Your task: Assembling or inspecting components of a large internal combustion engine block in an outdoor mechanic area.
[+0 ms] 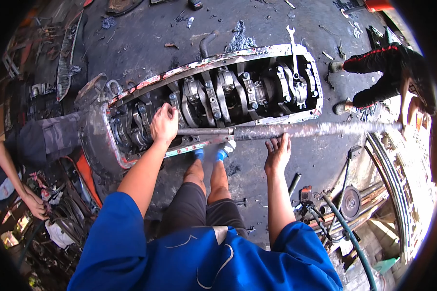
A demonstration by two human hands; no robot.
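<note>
My left hand point(164, 124) is closed at the left end of a metal bar point(206, 131), over the open engine block point(213, 144). Whatever is under that fist is hidden. The bar runs rightward into a long, worn pipe point(296, 130), which lies across the block's near edge and extends past it. Below the pipe, my right hand point(278, 154) is palm up with fingers stretched out, their tips at its underside. The crankshaft point(233, 97) and its bolted caps show inside the block. A combination wrench point(293, 48) rests with its ring end at a cap bolt on the right.
At the right stands a person in dark trousers point(381, 60), a hand near the pipe's far end. Another person's arm point(17, 177) shows at left. Hoses, a round pulley point(350, 203) and metal strips point(395, 179) lie at lower right. Scraps litter the dark floor point(145, 34).
</note>
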